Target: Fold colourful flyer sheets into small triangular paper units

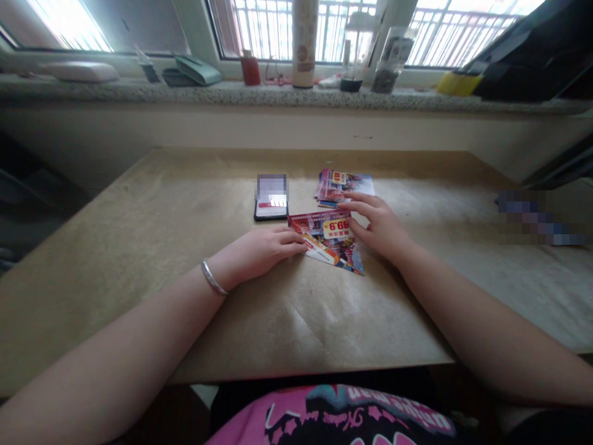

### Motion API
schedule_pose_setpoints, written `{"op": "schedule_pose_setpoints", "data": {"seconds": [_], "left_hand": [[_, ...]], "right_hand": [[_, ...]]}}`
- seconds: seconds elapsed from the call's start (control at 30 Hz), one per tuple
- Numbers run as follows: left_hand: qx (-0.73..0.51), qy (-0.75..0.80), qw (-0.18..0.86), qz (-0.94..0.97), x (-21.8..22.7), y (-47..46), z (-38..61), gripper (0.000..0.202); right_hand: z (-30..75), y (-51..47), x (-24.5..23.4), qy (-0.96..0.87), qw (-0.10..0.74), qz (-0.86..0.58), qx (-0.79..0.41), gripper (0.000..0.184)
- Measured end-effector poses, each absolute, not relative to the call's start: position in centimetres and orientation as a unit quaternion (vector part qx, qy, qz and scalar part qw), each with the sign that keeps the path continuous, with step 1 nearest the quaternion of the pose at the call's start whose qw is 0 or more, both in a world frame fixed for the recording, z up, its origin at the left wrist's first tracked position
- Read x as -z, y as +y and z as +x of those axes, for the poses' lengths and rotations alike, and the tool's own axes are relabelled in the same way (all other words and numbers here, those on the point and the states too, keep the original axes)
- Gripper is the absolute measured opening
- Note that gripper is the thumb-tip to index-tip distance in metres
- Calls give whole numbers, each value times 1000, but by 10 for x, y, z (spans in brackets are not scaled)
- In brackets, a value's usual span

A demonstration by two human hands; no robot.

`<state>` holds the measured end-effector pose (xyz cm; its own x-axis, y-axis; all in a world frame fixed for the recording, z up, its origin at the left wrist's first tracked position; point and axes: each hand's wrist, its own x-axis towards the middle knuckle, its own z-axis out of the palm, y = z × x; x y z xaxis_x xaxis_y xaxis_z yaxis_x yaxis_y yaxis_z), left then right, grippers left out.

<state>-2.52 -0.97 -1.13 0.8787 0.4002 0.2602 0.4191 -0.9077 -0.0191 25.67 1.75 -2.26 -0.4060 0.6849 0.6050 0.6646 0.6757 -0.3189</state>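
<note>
A colourful printed flyer (330,240), partly folded, lies on the brown table (152,247) in front of me. My left hand (259,250) rests on its left edge, fingers together and pressed flat on the paper. My right hand (377,224) lies on its right side, fingers stretched out and slightly curved over the fold. Just behind the right hand sits a small stack of similar flyers (343,185). A phone (271,198) lies face up, left of the stack. A silver bangle (212,278) circles my left wrist.
A stone windowsill (278,94) runs behind the table with a tall bottle (304,43), a red container (251,68), a jar (391,59), a green case (197,69) and a yellow item (456,83). A blurred object (537,219) lies at the table's right.
</note>
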Motion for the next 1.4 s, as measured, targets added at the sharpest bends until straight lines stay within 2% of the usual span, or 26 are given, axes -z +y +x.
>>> {"op": "schedule_pose_setpoints", "data": {"seconds": [0.3,0.5,0.77,0.93,1.17,1.4], "left_hand": [[119,-231,85,-962,9,-11,-21,26],[124,-258,108,-952,10,-12,-23,26],[136,-264,116,-948,7,-15,-22,30],[126,-241,98,-957,6,-17,-20,33],[89,-215,82,-969,4,-25,-13,35],[91,-263,86,-957,3,-26,-11,24]], "right_hand": [[247,16,24,-825,294,-480,-45,30],[252,17,28,-808,267,-509,-131,26],[249,16,28,-752,311,-558,-162,11],[249,17,29,-715,325,-602,-142,10],[246,10,23,-775,213,-585,-106,19],[245,3,19,-846,98,-520,62,34]]}}
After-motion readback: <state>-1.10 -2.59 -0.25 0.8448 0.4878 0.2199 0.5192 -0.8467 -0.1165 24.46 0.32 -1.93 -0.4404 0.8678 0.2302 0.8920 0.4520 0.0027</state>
